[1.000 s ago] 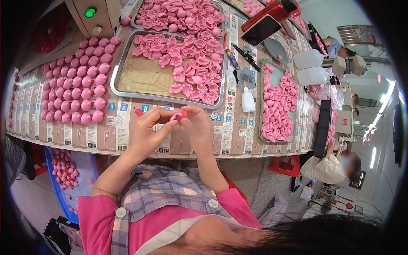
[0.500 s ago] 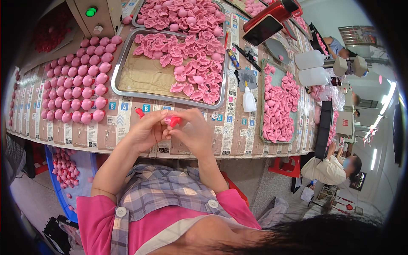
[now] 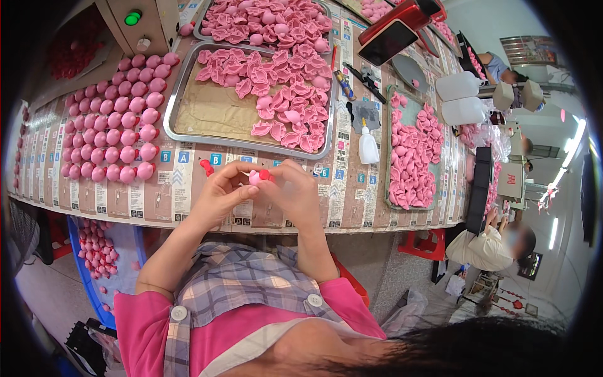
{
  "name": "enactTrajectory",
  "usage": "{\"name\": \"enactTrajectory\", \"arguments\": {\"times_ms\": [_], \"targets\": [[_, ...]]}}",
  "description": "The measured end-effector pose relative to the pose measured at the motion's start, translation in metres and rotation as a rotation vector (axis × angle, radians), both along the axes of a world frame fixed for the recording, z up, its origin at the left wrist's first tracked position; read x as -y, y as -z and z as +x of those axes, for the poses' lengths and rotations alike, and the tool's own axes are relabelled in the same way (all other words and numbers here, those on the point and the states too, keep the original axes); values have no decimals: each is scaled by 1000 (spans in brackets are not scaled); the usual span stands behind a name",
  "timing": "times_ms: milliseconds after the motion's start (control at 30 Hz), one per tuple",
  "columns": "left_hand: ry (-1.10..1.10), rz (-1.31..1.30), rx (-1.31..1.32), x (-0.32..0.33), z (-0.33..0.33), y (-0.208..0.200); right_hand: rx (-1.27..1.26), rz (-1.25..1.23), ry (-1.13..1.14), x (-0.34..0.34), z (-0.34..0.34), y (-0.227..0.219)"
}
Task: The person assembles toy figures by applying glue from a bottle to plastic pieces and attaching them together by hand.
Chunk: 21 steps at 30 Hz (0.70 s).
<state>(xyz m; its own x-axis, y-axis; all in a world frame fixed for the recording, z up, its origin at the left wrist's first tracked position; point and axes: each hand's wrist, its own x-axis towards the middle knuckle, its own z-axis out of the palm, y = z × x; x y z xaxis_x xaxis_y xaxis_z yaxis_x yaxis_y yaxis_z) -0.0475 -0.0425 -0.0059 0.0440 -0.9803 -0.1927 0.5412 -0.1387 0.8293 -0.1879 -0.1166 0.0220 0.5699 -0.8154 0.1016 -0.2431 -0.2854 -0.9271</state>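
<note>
Near the table's front edge my two hands meet around a small pink ball-shaped piece (image 3: 254,178). My left hand (image 3: 221,193) pinches its pink body between thumb and fingers. At its right end, my right hand (image 3: 294,193) has its fingers closed on a small red part (image 3: 265,175). The red part touches the pink body; whether it is fixed there I cannot tell. Just beyond my left hand, a loose red piece (image 3: 206,166) lies on the table. Rows of pink balls with red ends (image 3: 113,137) stand at the left.
A metal tray (image 3: 248,148) of pink shells lies ahead, with another tray behind it. A green tray (image 3: 391,125) of pink pieces sits right of a white glue bottle (image 3: 369,149). A grey machine (image 3: 139,28) with a green light stands far left. Co-workers sit far right.
The pink piece has turned in my fingers and its pink body shows more clearly. My left fingers have shifted up around it, and my right hand has stayed close beside.
</note>
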Motion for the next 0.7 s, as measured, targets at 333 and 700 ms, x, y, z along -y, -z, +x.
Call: {"name": "enactTrajectory", "arguments": {"times_ms": [333, 700], "targets": [[-21, -17, -59, 2, 5, 0, 167, 210, -45, -6, 2, 4], [8, 109, -129, -1, 7, 9, -124, -424, -95, 3, -6, -2]]}}
